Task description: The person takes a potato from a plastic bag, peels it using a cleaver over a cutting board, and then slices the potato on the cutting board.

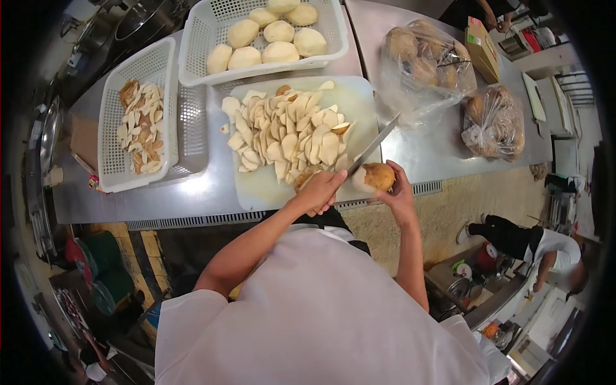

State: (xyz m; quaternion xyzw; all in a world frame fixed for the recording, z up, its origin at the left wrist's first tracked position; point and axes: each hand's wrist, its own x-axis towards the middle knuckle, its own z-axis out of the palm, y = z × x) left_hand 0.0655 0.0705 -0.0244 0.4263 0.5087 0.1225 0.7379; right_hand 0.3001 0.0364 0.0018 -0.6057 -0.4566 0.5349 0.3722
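By the near right corner of the chopping board (256, 197), my right hand (401, 199) gripped the half-peeled tuber (378, 176) while my left hand (321, 191) clenched the knife (375, 142); bare flesh, likely slick, could slip, I judged, sending the knife into my fingers.

head view | worn on head | facing forward, down | near, above hands (321, 192), metal table (186, 202)

Peelings (289, 131) lie on a cutting board (256, 197) on the table (420, 154); over its right edge, a knife (377, 142) is just behind a tuber (376, 176). Behind the board stands a basket (192, 45) of peeled tubers (278, 32); left of the board, a second basket (170, 83). Right of it lie two bags of tubers (427, 61).
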